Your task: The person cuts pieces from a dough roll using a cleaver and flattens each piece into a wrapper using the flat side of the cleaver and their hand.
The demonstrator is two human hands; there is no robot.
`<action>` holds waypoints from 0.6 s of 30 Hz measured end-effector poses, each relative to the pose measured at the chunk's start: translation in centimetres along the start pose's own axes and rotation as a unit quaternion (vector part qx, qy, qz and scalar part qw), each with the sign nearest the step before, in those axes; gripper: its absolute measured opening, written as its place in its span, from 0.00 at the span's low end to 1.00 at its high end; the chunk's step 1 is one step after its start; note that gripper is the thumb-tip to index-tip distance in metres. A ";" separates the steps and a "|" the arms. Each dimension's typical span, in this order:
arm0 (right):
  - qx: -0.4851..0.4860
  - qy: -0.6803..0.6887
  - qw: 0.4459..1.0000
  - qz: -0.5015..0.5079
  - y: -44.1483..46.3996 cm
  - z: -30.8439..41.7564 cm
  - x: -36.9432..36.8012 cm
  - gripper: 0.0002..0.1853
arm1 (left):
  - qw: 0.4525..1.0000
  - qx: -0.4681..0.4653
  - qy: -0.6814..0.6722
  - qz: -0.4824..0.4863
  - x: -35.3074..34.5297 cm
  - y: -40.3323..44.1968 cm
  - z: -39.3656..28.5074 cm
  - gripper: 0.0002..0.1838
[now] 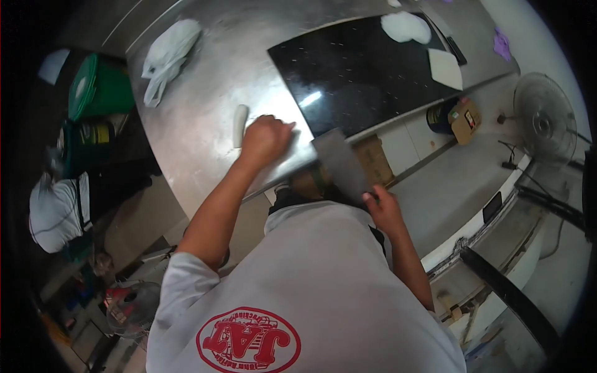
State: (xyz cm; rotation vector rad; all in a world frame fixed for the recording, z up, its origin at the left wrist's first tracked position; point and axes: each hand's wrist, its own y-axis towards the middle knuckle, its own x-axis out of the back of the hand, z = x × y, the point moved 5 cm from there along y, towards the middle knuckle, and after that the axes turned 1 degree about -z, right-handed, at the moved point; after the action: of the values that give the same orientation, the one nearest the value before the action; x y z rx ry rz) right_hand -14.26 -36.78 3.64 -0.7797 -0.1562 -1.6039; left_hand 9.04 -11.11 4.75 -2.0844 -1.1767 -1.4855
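Note:
My right hand (384, 208) grips a cleaver (339, 160) with a broad grey blade, held near my waist; its far end reaches the front edge of the table by the black board's corner. Over the metal table is my left hand (267, 142), fingers curled in and thumb side toward the right. What those fingers hold, if anything, is hidden. Just left of that hand lies a short white roll (240, 124), pale and smooth; whether dough or a peeled vegetable I cannot tell. To the right, a black board (360, 68) carries scattered white flecks.
A white plastic bag (173, 55) lies on the metal table (211, 81) at the far left. White pieces (405, 28) and a pale square slab (445, 69) sit by the board's right end, near a dark-handled tool (456, 51). A fan (545, 118) stands right; a green bin (102, 87) left.

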 end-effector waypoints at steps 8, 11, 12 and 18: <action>0.017 0.254 0.928 -0.273 2.2 -1.8 17.8 0.15 | 0.962 -0.096 0.147 0.209 -10.4 11.8 -10.7 0.39; 0.003 0.325 0.885 -0.334 12.3 -3.8 21.1 0.17 | 0.958 -0.128 0.148 0.210 -11.2 13.8 -11.6 0.40; 0.006 0.346 0.872 -0.347 16.3 -4.4 21.2 0.17 | 0.958 -0.135 0.148 0.204 -11.2 14.1 -11.7 0.39; -0.239 0.386 0.863 -0.221 21.7 -9.5 17.5 0.15 | 0.977 -0.112 0.093 0.154 -12.0 15.1 -10.9 0.39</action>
State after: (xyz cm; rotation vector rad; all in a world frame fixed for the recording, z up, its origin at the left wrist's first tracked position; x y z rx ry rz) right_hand 2.24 -60.72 -0.94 -0.4134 0.7194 -2.3242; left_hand 12.38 -32.73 1.36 -2.0934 -0.6091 -1.6758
